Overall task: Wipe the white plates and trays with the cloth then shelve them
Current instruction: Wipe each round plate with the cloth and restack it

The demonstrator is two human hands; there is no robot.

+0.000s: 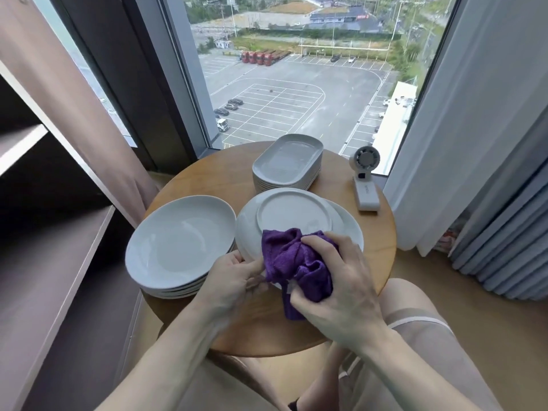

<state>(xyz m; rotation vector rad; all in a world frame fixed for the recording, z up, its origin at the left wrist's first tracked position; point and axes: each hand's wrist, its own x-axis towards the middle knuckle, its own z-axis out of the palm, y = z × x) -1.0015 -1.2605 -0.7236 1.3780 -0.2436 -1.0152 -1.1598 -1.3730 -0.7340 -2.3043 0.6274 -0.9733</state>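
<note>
Progress early: left hand [234, 274] grips rim of upturned plate [293, 215], right hand [335, 280] presses bunched purple cloth [290, 253] on its underside. Plate stack [178, 241] left of it and tray stack [287, 158] behind it wait; shelves [68, 262] further left show no dishes.

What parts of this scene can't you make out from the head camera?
Head view:
- Near rim of the upturned round white plate: covered by the crumpled purple cloth in the right hand.
- Left hand fingertips: hidden by that plate and cloth.
- White plate beneath: mostly covered; count unclear.
- Lettering on the small white fan: too small.
- Dark shelf unit: cut off by the left edge.
</note>
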